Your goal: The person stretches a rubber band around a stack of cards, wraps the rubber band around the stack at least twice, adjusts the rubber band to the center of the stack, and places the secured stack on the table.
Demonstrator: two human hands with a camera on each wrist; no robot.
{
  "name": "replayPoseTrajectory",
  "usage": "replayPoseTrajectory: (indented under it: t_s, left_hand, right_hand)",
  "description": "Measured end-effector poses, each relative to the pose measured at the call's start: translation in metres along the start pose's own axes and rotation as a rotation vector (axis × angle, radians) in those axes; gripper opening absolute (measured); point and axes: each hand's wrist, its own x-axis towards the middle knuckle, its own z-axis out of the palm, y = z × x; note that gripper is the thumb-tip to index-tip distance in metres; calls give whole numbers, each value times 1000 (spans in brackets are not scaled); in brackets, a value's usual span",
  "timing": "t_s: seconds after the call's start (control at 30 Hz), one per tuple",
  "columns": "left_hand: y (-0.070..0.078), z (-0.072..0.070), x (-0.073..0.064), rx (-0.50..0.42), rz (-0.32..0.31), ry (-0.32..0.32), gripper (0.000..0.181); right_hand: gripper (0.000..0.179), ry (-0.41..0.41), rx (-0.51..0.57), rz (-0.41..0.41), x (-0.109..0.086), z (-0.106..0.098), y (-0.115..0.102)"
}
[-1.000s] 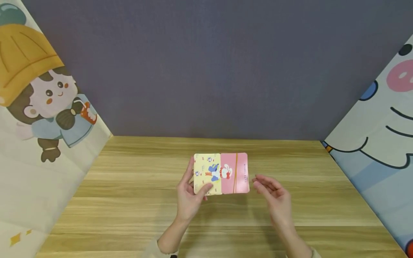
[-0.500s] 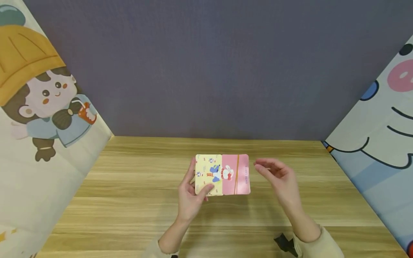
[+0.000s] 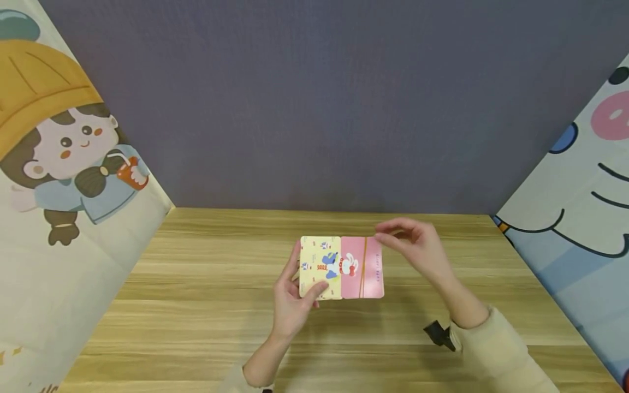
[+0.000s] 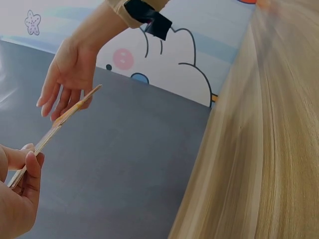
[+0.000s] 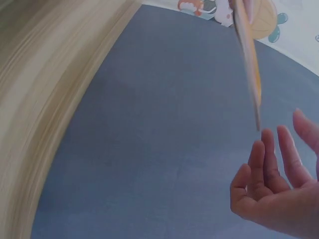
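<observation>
A small notebook [image 3: 350, 284], half yellow and half pink with cartoon animals, is held up above the table in the head view. My left hand [image 3: 289, 308] grips its yellow end, thumb on the cover and fingers behind. A thin orange elastic band [image 3: 363, 267] runs across the pink half. At the far right corner is my right hand [image 3: 422, 248], its fingers bent and its fingertips overlapping the corner there. The right wrist view shows that hand's fingers [image 5: 256, 154] spread apart near the notebook's end [image 5: 253, 74]. Seen edge-on in the left wrist view, the notebook [image 4: 47, 135] is thin.
The wooden table [image 3: 196, 305] lies below both hands. A dark grey panel [image 3: 314, 109] rises behind it. Cartoon-printed panels stand at the left [image 3: 29, 273] and right [image 3: 580, 273]. A black strap [image 3: 439, 334] hangs at the right sleeve.
My right hand has moved up and away from me beside the notebook, then left to its far right corner. The left hand and notebook have shifted slightly right.
</observation>
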Motion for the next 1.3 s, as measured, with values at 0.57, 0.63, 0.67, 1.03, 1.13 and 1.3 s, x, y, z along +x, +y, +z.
replayPoseTrajectory:
  t_s: [0.57, 0.63, 0.67, 1.03, 1.13, 1.3]
  left_hand:
    - [5, 2, -1, 2, -5, -2, 81]
    - [4, 2, -2, -2, -9, -1, 81]
    - [4, 3, -2, -4, -15, 1, 82]
    - [4, 4, -4, -6, -65, 1, 82]
    - [4, 4, -4, -19, -63, -4, 82]
    - [2, 8, -6, -13, -64, -43, 82]
  right_hand:
    - [18, -238, -109, -32, 20, -9, 8]
    - [18, -244, -105, -19, 20, -9, 9]
    - [17, -246, -100, -12, 20, -9, 9]
    - [16, -252, -116, 60, 21, -2, 10]
    - [17, -246, -121, 78, 21, 1, 12]
    - [15, -285, -102, 105, 21, 9, 11]
